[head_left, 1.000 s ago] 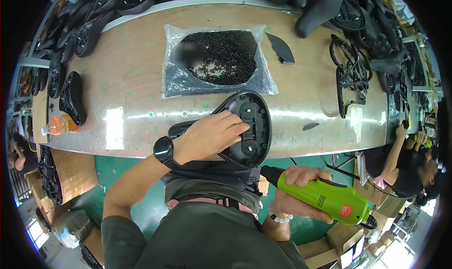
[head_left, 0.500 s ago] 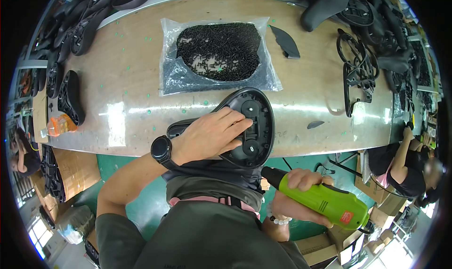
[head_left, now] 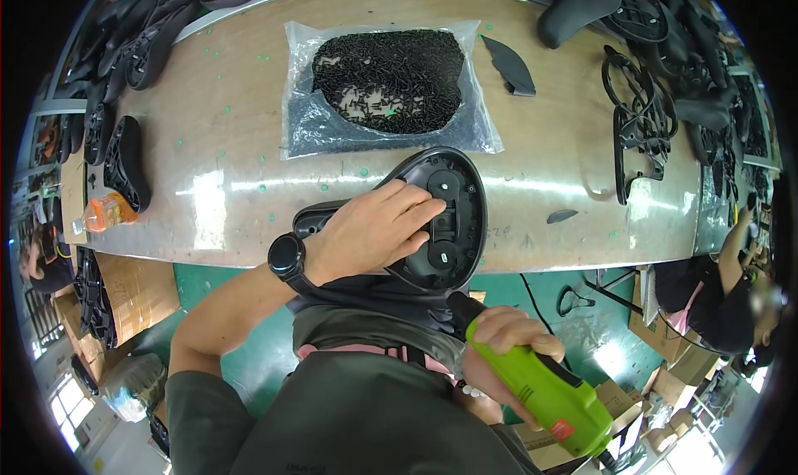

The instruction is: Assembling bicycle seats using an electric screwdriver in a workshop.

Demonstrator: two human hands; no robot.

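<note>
A black plastic shell (head_left: 472,234), saddle-like with a wide end and a narrow end, rests with its hollow side up at the table's near edge. Inside the wide end are two round discs and a bar between them. Across its middle lies my left hand (head_left: 366,234), fingers bent over into the hollow and gripping it; the thumb is hard to make out. My right hand (head_left: 511,338) is wrapped around a green power screwdriver (head_left: 553,400) below the table edge. Its dark nose points up and left, just short of the shell's near rim.
Beyond the shell lies a clear plastic bag (head_left: 312,138) of small black screws. Farther right are a flat black offcut (head_left: 509,66) and black frames (head_left: 636,118). An orange bottle (head_left: 110,212) and black shells (head_left: 125,163) stand at left. Another person (head_left: 706,288) works at right.
The screwdriver has tilted more steeply: its rear end has swung down and left, while its nose moved slightly left. My left hand stays on the shell, with only small finger movement.
</note>
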